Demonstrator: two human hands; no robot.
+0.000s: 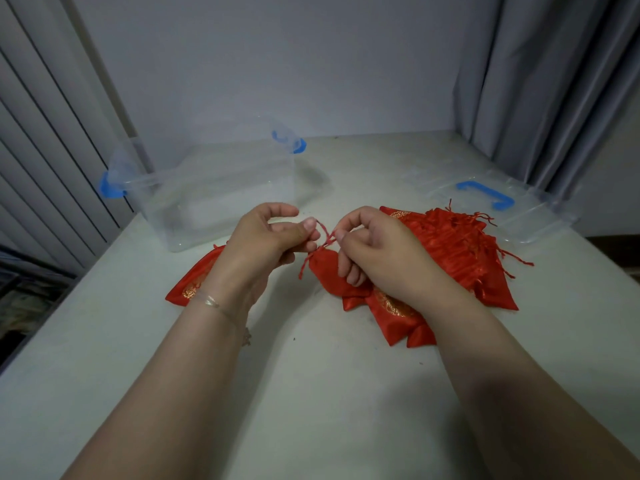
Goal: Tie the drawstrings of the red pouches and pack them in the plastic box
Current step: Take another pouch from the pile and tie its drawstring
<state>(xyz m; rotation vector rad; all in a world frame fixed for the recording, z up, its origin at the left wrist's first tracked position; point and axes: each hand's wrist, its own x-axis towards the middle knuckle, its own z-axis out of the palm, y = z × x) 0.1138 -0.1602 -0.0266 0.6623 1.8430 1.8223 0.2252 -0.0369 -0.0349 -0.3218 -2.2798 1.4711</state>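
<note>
- Red satin, head view: one pouch (323, 268) sat gathered at its neck between the two hands, just above the worktop (311, 393).
- Left hand (266, 240) pinched one drawstring (321, 230) end between thumb and forefinger; right hand (374, 247) pinched the other end, its lower fingers resting on the pouch.
- The cords crossed at the neck, so the step in hand looked like knotting this pouch.
- More pouches (457, 251) lay heaped under and beyond the right wrist; another pouch (188, 282) lay under the left wrist.
- The plastic box (214, 188) stood open and apparently empty behind the left hand, its lid (491, 202) apart to the right.
- Next, judging by this: pull both ends tight, then carry the pouch to the box.
</note>
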